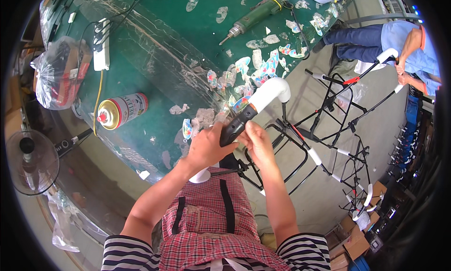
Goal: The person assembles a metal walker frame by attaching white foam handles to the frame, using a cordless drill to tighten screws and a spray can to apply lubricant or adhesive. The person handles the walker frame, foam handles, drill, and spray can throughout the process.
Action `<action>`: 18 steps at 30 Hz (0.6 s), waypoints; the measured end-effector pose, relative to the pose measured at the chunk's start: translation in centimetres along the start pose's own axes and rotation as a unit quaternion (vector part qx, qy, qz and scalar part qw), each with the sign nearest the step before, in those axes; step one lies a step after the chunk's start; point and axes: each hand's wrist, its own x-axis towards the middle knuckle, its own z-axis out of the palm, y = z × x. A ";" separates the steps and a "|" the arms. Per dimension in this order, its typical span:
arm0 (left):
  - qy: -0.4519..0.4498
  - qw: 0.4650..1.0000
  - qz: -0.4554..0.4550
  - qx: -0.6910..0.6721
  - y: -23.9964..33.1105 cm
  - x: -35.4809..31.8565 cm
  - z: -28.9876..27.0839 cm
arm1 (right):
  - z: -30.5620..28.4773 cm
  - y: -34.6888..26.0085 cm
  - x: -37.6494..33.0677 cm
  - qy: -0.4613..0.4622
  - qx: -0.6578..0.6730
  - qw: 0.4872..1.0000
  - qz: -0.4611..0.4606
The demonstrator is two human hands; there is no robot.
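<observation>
Both my hands are at a black plastic handle grip [233, 131] with a wrapped white bent end [272, 93], beside the table's near edge. My left hand [206, 146] is wrapped round the black grip's left side. My right hand [260, 145] is closed, thumb and fingers pinched together against the grip's right side; what they pinch, if anything, is hidden. Below the hands, a black tube frame [224, 172] and a white end [201, 176] show in front of my checked apron. Scraps of peeled stickers [265, 70] lie on the table beyond the handle.
On the green table [188, 41] are a green power tool [253, 19], a spray can [124, 110], a white power strip [101, 45] and a bagged box [63, 73]. A fan [33, 163] stands left. Black tube frames [338, 106] fill the right floor, where another person [390, 43] holds one.
</observation>
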 end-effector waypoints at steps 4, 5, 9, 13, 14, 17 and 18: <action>0.024 0.998 0.044 -0.026 -0.3 -0.4 -1.4 | -1.2 -3.2 -1.0 0.152 -0.135 0.977 -0.062; 0.042 0.995 0.075 -0.044 -1.0 -0.3 -2.5 | -1.6 -3.8 -1.1 0.163 -0.140 0.973 -0.081; 0.110 0.993 0.026 -0.036 0.8 4.4 -7.7 | -2.1 -5.5 -1.5 0.167 -0.118 0.970 -0.129; 0.354 0.910 0.180 0.117 3.8 15.0 -8.1 | -1.4 -5.2 -1.4 0.136 -0.090 0.977 -0.136; 0.368 0.898 0.188 0.153 4.4 17.8 -8.2 | -1.2 -4.8 -1.5 0.125 -0.086 0.979 -0.136; 0.330 0.905 0.130 0.235 6.2 23.5 -7.9 | -1.8 -3.8 -2.1 0.104 -0.066 0.984 -0.126; 0.312 0.902 0.112 0.277 6.4 24.9 -8.2 | -2.0 -3.5 -2.3 0.096 -0.062 0.986 -0.123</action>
